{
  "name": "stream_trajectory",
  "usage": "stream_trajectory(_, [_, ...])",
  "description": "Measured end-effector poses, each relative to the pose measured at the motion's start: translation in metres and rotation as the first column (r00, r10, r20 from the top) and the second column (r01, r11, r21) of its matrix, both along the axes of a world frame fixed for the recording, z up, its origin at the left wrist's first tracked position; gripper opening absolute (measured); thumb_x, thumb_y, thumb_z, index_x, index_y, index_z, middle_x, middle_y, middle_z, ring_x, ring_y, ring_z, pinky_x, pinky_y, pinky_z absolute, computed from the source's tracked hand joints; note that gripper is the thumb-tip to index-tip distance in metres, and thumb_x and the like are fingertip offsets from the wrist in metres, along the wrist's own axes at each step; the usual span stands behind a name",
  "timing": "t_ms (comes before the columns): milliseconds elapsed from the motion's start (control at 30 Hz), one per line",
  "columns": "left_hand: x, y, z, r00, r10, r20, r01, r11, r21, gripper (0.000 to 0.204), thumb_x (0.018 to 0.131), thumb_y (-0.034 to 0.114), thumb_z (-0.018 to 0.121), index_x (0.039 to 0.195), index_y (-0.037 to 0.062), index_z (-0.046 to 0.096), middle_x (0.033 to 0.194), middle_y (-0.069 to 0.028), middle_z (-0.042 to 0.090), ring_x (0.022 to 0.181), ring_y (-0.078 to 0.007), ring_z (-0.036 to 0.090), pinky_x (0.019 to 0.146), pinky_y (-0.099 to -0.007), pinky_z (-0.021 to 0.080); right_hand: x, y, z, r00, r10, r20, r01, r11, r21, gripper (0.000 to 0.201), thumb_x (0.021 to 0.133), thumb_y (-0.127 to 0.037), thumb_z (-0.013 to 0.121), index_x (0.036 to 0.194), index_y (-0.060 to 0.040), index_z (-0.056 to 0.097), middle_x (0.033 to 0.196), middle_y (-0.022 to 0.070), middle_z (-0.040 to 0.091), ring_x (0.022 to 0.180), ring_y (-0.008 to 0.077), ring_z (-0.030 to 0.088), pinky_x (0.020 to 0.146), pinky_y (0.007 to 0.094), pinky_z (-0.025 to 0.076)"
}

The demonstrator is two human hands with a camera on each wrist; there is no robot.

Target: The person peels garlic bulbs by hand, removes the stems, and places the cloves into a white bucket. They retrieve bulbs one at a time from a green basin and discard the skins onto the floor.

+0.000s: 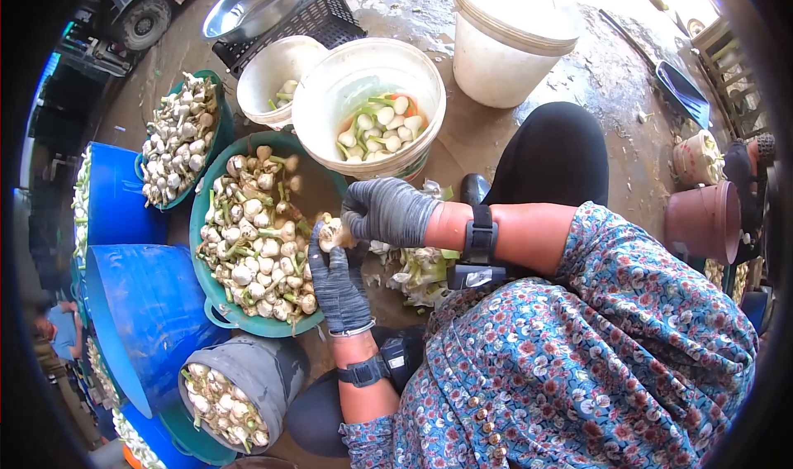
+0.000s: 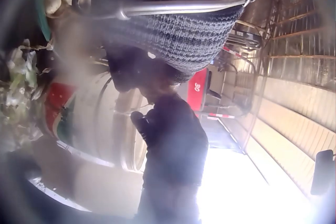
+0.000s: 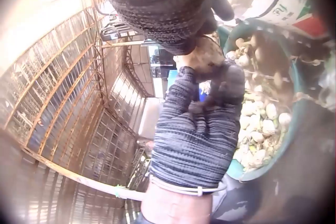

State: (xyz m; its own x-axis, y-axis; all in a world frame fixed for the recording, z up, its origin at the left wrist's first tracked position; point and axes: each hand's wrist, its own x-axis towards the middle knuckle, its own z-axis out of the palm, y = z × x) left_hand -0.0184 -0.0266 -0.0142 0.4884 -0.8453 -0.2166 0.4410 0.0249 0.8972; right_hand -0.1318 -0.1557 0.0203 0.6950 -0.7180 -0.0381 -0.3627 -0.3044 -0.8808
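My gloved left hand [image 1: 339,291] grips a garlic bulb [image 1: 334,233] between thumb and fingers, over the right edge of a green tub [image 1: 216,310]. Against the same bulb, my gloved right hand [image 1: 388,211] curls its fingers and pinches its outer skin. In the right wrist view the bulb [image 3: 206,56] sits between the two hands, partly covered by them. Many unpeeled garlic bulbs [image 1: 263,258] fill the green tub. Beyond the hands stands a white bucket [image 1: 310,138] with peeled bulbs [image 1: 384,126] in it.
Torn garlic skins [image 1: 417,275] lie between the knees. Another green tub [image 1: 216,126] and a grey bucket [image 1: 285,370] hold more bulbs. Blue barrels [image 1: 149,312] stand at the left. At the back are a lidded white bucket [image 1: 504,64], a metal basin [image 1: 256,6] and a shovel [image 1: 681,93].
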Motion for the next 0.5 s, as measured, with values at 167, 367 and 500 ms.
stream_trajectory(167, [0.005,-0.006,-0.019,0.999,-0.015,0.045,0.015,1.0,-0.001,0.051,0.095,0.015,0.054,0.141,0.0053,0.034,0.133,-0.0151,0.045,0.117,-0.0249,0.05,0.1,-0.0364,0.045,-0.002,0.003,-0.003,0.996,0.042,0.074,-0.077,0.817,0.572,0.023,0.086,-0.023,0.059,0.084,-0.0013,0.068,0.067,0.0061,0.067,0.059,0.0172,0.064,0.057,0.0294,0.052])
stream_trajectory(367, [-0.011,-0.018,0.001,0.997,-0.079,0.014,0.079,0.997,0.026,0.054,0.086,0.009,0.057,0.137,0.0079,0.038,0.11,-0.0142,0.055,0.092,-0.0237,0.06,0.084,-0.0427,0.055,-0.029,-0.046,-0.044,0.955,-0.204,-0.214,0.269,0.901,0.342,0.022,0.086,-0.021,0.058,0.087,-0.0025,0.069,0.076,0.015,0.068,0.072,0.0286,0.068,0.07,0.0388,0.054])
stream_trajectory(500, [-0.014,-0.018,0.0,0.974,-0.164,-0.159,0.158,0.986,-0.047,0.058,0.082,0.013,0.062,0.136,0.0071,0.042,0.114,-0.0141,0.056,0.093,-0.0234,0.061,0.085,-0.0432,0.055,-0.047,-0.024,-0.027,0.953,-0.23,-0.199,0.181,0.954,-0.239,0.023,0.083,-0.022,0.065,0.101,-0.0076,0.067,0.089,0.0193,0.066,0.086,0.0373,0.065,0.075,0.0448,0.052])
